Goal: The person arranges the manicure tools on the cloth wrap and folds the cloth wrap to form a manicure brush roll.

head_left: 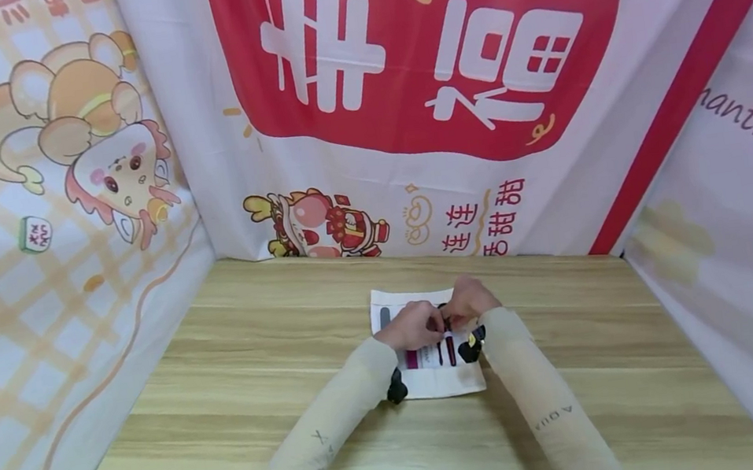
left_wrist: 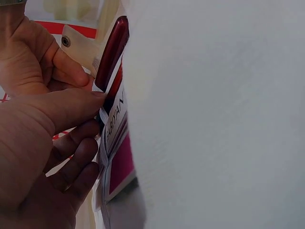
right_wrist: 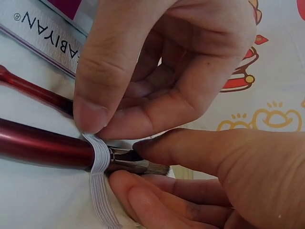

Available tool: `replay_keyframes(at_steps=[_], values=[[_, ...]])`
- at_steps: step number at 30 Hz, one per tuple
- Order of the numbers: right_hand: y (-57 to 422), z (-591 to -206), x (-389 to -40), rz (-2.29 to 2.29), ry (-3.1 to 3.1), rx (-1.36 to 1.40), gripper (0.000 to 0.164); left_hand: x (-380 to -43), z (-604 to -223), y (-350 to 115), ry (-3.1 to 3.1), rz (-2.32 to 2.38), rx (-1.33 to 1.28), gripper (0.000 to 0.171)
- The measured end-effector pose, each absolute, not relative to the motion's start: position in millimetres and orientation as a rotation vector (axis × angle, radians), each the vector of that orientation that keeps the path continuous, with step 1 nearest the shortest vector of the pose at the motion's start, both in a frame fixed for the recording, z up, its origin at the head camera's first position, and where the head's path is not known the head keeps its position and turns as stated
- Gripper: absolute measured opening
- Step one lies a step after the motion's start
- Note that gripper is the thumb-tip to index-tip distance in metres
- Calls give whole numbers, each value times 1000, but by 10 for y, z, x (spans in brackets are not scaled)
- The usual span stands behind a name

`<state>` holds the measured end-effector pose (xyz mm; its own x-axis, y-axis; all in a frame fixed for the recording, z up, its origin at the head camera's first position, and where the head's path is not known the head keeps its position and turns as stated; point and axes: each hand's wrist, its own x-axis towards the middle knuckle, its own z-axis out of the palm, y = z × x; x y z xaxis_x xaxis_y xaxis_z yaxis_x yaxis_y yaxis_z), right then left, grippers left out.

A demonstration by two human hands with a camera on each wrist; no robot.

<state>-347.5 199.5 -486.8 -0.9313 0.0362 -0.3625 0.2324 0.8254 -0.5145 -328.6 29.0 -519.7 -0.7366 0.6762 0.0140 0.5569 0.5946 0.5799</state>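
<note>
On the table lies a white fabric holder (head_left: 439, 383) with elastic loops. A makeup brush (right_wrist: 47, 145) with a glossy dark red handle runs through a ribbed white elastic loop (right_wrist: 101, 162); its short brown bristles point to the holder's far side. My left hand (head_left: 418, 325) pinches the loop's edge between thumb and index finger. From the far right, my right hand (head_left: 472, 298) grips the brush's metal ferrule (right_wrist: 131, 165), thumb above and fingers below. Beside the brush lies a thinner dark red handle (right_wrist: 35, 90). Left of it is a silver and magenta package (head_left: 412, 359) lettered "FABIYAN".
A grey flat piece (head_left: 385, 317) sits at the holder's left end. Black wrist cameras (head_left: 396, 385) hang under both sleeves. Around the holder is the wood-grain table (head_left: 259, 377), with printed cloth walls (head_left: 197, 171) at the back and both sides.
</note>
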Motion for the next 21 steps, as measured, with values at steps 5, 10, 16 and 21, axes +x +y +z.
replay_keyframes(at_steps=[5,10,16,21], values=[[2062,-4698,-3354,-637,2770,53,33,-3338,-5141,145,2638,827,1087,6],[2186,-4481,-3124,-583,2867,-226,45,-3372,-5014,-219,2729,712,1047,16],[2298,-4413,-2546,-517,2842,-474,31,-3350,-4980,-665,2813,418,997,58],[2292,-4531,-2014,-386,2807,-566,74,-3358,-5020,-848,2762,283,1027,84]])
